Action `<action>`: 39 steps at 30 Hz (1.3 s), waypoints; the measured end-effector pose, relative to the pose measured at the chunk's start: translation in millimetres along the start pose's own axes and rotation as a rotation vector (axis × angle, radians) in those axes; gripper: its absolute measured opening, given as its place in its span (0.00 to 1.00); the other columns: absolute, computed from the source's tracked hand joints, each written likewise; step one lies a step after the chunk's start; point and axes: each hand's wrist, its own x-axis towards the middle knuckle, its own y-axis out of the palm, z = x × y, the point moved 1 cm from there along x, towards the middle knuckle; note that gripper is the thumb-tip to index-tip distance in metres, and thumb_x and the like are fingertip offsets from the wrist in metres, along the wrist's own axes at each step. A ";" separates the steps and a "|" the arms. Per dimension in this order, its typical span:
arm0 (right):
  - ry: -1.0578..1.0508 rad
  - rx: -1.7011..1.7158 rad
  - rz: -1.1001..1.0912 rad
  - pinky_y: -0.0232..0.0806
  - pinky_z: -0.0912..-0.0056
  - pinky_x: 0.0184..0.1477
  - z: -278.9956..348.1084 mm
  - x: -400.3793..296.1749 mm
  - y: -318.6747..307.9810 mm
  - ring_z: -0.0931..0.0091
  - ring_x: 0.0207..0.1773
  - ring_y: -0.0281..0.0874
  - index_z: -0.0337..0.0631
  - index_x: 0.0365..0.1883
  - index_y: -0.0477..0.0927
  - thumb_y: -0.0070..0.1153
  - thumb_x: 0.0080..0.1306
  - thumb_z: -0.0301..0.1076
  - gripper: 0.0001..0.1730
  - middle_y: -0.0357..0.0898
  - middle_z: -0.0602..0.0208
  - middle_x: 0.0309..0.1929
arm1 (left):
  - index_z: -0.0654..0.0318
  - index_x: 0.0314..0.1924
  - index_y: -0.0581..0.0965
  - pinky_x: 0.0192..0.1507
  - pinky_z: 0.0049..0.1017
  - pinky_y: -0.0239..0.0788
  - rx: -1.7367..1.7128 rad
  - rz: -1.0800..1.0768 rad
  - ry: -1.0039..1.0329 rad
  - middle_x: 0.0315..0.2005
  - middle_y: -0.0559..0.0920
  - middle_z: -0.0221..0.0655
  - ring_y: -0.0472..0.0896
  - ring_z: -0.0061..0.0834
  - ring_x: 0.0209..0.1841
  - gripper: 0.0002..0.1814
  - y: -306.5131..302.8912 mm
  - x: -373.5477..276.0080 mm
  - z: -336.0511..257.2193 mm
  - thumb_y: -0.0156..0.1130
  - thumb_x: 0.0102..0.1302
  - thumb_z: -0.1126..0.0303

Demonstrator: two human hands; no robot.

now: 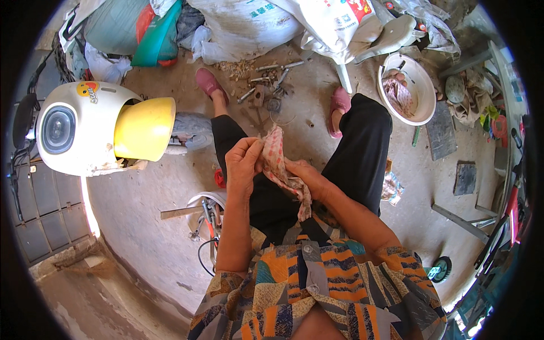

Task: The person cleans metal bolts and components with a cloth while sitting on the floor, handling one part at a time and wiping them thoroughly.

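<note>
My left hand [244, 159] pinches the upper end of a red-and-white checked cloth [274, 155] between thumb and fingers. The cloth looks stained and crumpled, and it hangs down between my knees. My right hand [308, 176] grips its middle from the other side, its fingers partly hidden behind the fabric. Whether anything is wrapped inside the cloth, I cannot tell. On the floor beyond my hands lie several metal bolts [276, 80] and small metal blocks [273, 105].
A white plastic bucket [428, 106] at the upper right holds another checked cloth [398, 97]. Filled sacks [250, 29] line the far side. At left stands a white scooter front [93, 127] with a yellow plastic container [144, 129]. A tool bucket [199, 212] sits by my left forearm.
</note>
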 end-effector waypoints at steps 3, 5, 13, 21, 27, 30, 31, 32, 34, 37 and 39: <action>-0.037 -0.148 0.063 0.65 0.85 0.29 -2.0 4.8 -6.7 0.86 0.28 0.72 0.37 0.39 0.77 0.43 0.68 0.47 0.21 0.77 0.73 0.31 | 0.66 0.33 0.76 0.16 0.11 0.50 -0.013 0.027 -0.010 0.16 0.72 0.23 0.64 0.10 0.14 0.05 -1.1 -0.6 -1.8 0.56 0.61 0.71; -0.003 -0.151 0.121 0.65 0.84 0.31 1.9 1.6 -1.6 0.86 0.30 0.71 0.36 0.40 0.77 0.43 0.68 0.46 0.21 0.76 0.73 0.32 | 0.65 0.32 0.76 0.16 0.11 0.50 -0.005 0.028 0.002 0.16 0.73 0.22 0.64 0.09 0.14 0.05 -2.4 -2.1 1.6 0.55 0.60 0.72; -0.223 -0.280 0.172 0.63 0.82 0.39 -17.3 8.9 -11.3 0.86 0.37 0.68 0.36 0.41 0.74 0.45 0.67 0.44 0.18 0.73 0.74 0.36 | 0.63 0.26 0.75 0.15 0.11 0.51 0.042 0.031 -0.060 0.15 0.73 0.22 0.64 0.09 0.13 0.05 7.2 -16.5 27.1 0.59 0.56 0.72; -0.248 -0.580 0.230 0.59 0.82 0.39 -3.0 13.0 -7.8 0.85 0.36 0.62 0.37 0.35 0.73 0.45 0.67 0.45 0.17 0.70 0.77 0.31 | 0.64 0.23 0.75 0.12 0.12 0.45 -0.153 -0.236 0.061 0.12 0.70 0.22 0.61 0.10 0.11 0.05 -21.4 -11.9 16.5 0.60 0.56 0.75; -0.156 -0.554 0.220 0.61 0.78 0.37 -5.2 -0.7 -5.0 0.85 0.35 0.65 0.37 0.34 0.74 0.46 0.66 0.43 0.16 0.71 0.76 0.31 | 0.61 0.20 0.71 0.11 0.14 0.47 -0.045 -0.182 0.013 0.11 0.69 0.23 0.61 0.11 0.10 0.09 -12.0 -17.3 15.2 0.60 0.56 0.73; -0.306 -0.535 0.167 0.62 0.77 0.39 -19.0 2.5 -9.9 0.83 0.37 0.67 0.37 0.38 0.74 0.47 0.65 0.41 0.15 0.74 0.73 0.32 | 0.61 0.19 0.70 0.12 0.13 0.49 0.124 -0.138 0.124 0.11 0.69 0.22 0.61 0.10 0.11 0.10 8.8 -17.8 26.7 0.60 0.55 0.75; -0.313 -0.555 0.161 0.62 0.77 0.40 -18.2 2.7 -11.6 0.82 0.38 0.68 0.37 0.38 0.74 0.47 0.66 0.41 0.15 0.74 0.73 0.33 | 0.61 0.18 0.70 0.12 0.13 0.49 0.181 -0.121 0.178 0.12 0.69 0.22 0.61 0.09 0.11 0.11 14.4 -18.1 29.1 0.60 0.55 0.75; -0.319 -0.576 0.156 0.63 0.77 0.41 -15.6 3.3 -13.0 0.82 0.38 0.68 0.36 0.39 0.74 0.47 0.66 0.40 0.15 0.75 0.72 0.34 | 0.61 0.17 0.69 0.13 0.13 0.48 0.149 -0.141 0.119 0.11 0.69 0.21 0.61 0.08 0.12 0.12 17.3 -19.6 29.7 0.62 0.54 0.76; -0.360 -0.571 0.130 0.63 0.77 0.42 -12.5 1.7 -11.1 0.81 0.39 0.68 0.36 0.39 0.75 0.46 0.66 0.39 0.14 0.75 0.72 0.34 | 0.60 0.17 0.69 0.13 0.13 0.48 0.085 -0.139 0.072 0.12 0.69 0.21 0.61 0.08 0.12 0.13 17.5 -18.8 25.1 0.62 0.54 0.75; -0.423 -0.507 0.090 0.62 0.76 0.42 -7.0 -0.6 -0.9 0.81 0.38 0.68 0.36 0.37 0.75 0.44 0.67 0.38 0.14 0.75 0.73 0.33 | 0.58 0.16 0.68 0.12 0.13 0.46 0.024 -0.192 0.087 0.11 0.68 0.21 0.60 0.09 0.11 0.14 8.7 -16.1 25.2 0.63 0.54 0.74; -0.414 -0.470 0.077 0.62 0.76 0.43 0.0 -1.8 4.8 0.81 0.38 0.68 0.36 0.36 0.76 0.43 0.67 0.38 0.14 0.75 0.73 0.32 | 0.58 0.15 0.68 0.12 0.14 0.45 -0.083 -0.248 0.110 0.11 0.68 0.21 0.60 0.10 0.11 0.15 -2.4 -13.9 20.6 0.63 0.54 0.74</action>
